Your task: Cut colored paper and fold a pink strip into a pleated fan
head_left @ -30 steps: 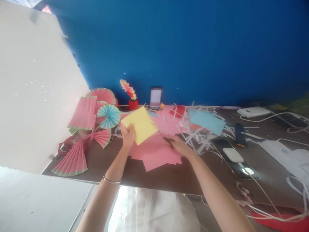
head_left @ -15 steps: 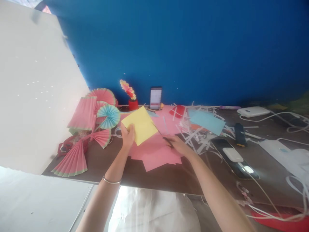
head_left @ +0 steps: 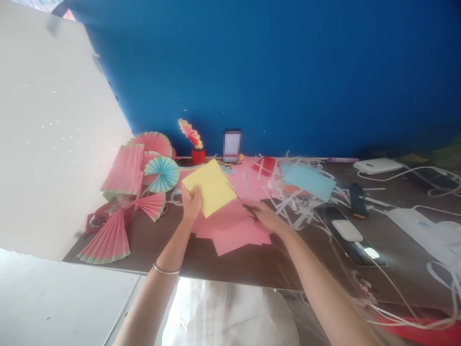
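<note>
My left hand point(head_left: 190, 204) pinches the near corner of a yellow square sheet of paper point(head_left: 211, 186) and holds it tilted above the table. My right hand point(head_left: 265, 217) is closed round a thin dark tool point(head_left: 248, 209), probably scissors, whose tip reaches the sheet's right edge. Both hands hover over a pile of pink paper sheets point(head_left: 234, 228) on the brown table point(head_left: 248, 264). A thin bangle sits on my left wrist.
Folded pink and teal paper fans point(head_left: 144, 182) crowd the left side. A phone point(head_left: 232, 145) leans on the blue wall. White paper strips point(head_left: 291, 199), a light blue sheet point(head_left: 308, 180), another phone point(head_left: 351, 235), power banks and cables fill the right.
</note>
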`<state>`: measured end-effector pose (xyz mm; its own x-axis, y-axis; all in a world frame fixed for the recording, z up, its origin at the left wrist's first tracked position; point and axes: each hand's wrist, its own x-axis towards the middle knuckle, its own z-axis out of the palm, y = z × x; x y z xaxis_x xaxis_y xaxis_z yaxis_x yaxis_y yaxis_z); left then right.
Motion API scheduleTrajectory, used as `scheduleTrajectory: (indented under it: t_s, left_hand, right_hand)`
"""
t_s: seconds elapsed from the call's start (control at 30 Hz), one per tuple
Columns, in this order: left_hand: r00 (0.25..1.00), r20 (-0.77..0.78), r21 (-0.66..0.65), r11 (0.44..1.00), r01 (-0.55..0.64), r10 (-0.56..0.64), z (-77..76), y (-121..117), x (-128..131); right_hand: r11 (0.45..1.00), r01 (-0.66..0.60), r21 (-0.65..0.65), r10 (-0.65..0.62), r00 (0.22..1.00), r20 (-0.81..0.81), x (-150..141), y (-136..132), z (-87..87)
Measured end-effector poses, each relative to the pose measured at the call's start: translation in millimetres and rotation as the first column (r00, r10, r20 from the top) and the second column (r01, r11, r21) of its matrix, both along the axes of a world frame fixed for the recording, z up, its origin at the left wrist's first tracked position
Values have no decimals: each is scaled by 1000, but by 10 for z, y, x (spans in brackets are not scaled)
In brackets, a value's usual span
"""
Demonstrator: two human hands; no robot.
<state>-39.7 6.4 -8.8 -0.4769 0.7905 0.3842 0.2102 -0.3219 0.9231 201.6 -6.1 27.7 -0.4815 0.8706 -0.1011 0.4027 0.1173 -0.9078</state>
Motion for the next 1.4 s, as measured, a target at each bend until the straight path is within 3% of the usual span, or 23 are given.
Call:
scheduleTrajectory:
  t_s: [1.4]
  left_hand:
    - [998,-15,-19,998,54,-54,9,-9,14]
  right_hand:
    - [1000,8,-18,-8,999,-37,12,14,-38]
